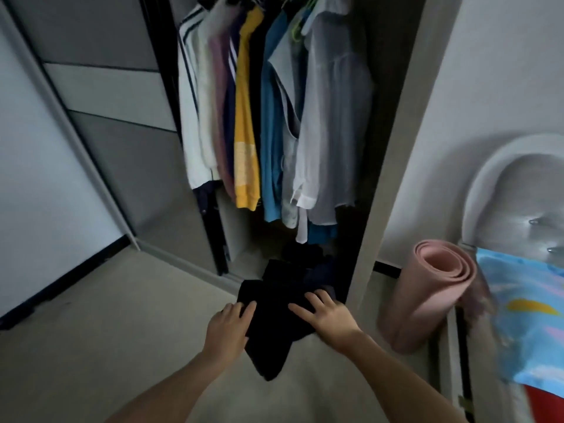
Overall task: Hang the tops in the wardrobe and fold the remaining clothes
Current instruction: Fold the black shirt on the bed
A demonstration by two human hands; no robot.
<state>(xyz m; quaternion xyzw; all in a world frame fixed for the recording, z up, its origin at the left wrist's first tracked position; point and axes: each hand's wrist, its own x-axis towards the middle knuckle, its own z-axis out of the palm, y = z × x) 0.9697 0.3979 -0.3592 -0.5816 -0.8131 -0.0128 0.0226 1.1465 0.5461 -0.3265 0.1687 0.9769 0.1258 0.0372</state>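
Dark garment (271,331), soft, limp, roughly oblong: left hand (230,326) and right hand (328,315) are resting flat on it, fingers straight, spread wide.

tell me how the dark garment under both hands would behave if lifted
Probably floppy: the dark garment lies flat in soft folds, one end trailing loosely. Likely light: it looks thin under the left hand and right hand, which rest flat on it. On the smooth floor it may slide when pushed.
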